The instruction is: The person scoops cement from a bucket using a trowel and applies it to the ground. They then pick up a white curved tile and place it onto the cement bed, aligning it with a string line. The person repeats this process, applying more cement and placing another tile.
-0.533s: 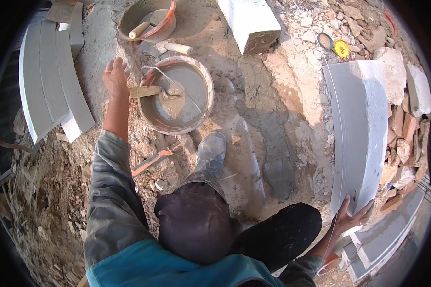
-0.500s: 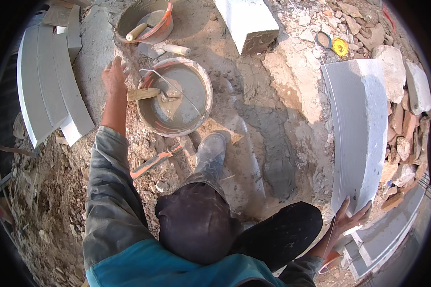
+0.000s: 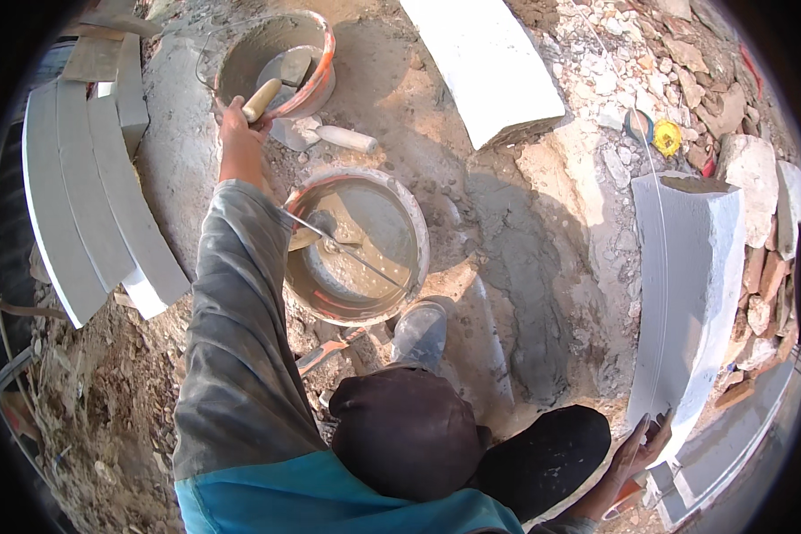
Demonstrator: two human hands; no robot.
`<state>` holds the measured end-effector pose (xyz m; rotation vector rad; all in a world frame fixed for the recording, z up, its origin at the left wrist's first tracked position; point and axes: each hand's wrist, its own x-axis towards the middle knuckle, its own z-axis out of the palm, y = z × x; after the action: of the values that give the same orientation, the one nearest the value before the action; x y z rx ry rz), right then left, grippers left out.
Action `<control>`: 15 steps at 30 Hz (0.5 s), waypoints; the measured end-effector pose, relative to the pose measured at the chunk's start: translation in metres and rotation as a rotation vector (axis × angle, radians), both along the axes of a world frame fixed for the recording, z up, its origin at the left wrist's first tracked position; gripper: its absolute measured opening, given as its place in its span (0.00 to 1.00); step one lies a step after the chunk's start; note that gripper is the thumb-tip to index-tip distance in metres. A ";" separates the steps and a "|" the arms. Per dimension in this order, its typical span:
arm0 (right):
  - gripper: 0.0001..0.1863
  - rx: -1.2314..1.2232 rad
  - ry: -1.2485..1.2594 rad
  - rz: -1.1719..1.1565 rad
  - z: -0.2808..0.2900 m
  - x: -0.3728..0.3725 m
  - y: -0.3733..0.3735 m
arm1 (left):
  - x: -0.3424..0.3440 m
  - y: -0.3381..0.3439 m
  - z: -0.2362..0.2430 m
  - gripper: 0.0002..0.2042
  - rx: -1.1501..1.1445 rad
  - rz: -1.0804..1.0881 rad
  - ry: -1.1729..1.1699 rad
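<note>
My left hand [image 3: 243,133] is at the near rim of the far mortar bucket [image 3: 327,80], thumb and fingers apart on either side of the end of a trowel's wooden handle [image 3: 262,100]. The trowel's blade rests in the bucket. My right hand [image 3: 636,449] is at the near end of a long grey concrete block [image 3: 672,294], its fingertips pinched on a thin string [image 3: 664,240] that runs along the block's face. Closer to me, a second mortar bucket [image 3: 421,236] holds wet grey mortar and another trowel [image 3: 304,238], partly under the bucket's wire handle.
Concrete blocks [image 3: 67,205] lie stacked at left, and a white block [image 3: 489,71] lies at the far middle. A strip of wet mortar [image 3: 525,303] runs along the ground. Loose stones [image 3: 748,178], a round yellow item [image 3: 667,137] and an orange-handled tool [image 3: 325,351] lie around.
My left hand has reached away from me to the trowel handle in the far bucket. My right hand's spread fingers have drawn together, and the string has shifted over the block's face.
</note>
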<state>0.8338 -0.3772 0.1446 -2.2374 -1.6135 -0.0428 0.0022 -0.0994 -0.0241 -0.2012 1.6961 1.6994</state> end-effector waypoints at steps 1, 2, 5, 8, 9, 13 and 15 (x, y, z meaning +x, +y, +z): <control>0.24 -0.032 0.052 -0.004 -0.002 -0.003 0.001 | -0.008 -0.003 -0.006 0.21 0.004 -0.101 -0.005; 0.22 -0.037 0.024 0.005 -0.004 -0.002 0.001 | 0.013 0.000 -0.010 0.19 0.073 -0.117 0.038; 0.22 -0.234 0.007 0.065 0.002 -0.005 0.001 | 0.066 0.022 0.007 0.18 0.043 0.133 0.104; 0.21 -0.334 0.146 0.110 -0.004 -0.032 0.010 | 0.057 0.009 0.026 0.13 0.100 0.009 0.131; 0.21 -0.345 0.172 0.135 -0.006 -0.036 0.011 | 0.067 0.002 0.034 0.13 0.121 -0.011 0.145; 0.21 -0.421 0.293 0.374 0.001 -0.089 0.029 | 0.096 -0.042 0.087 0.17 0.162 -0.173 0.231; 0.23 -0.370 0.262 0.521 -0.004 -0.099 0.030 | 0.135 -0.058 0.131 0.19 0.188 -0.117 0.246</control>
<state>0.7353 -0.3475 0.1402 -1.8761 -2.1192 0.7063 0.1375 -0.1574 0.1072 0.1990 1.6711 1.8406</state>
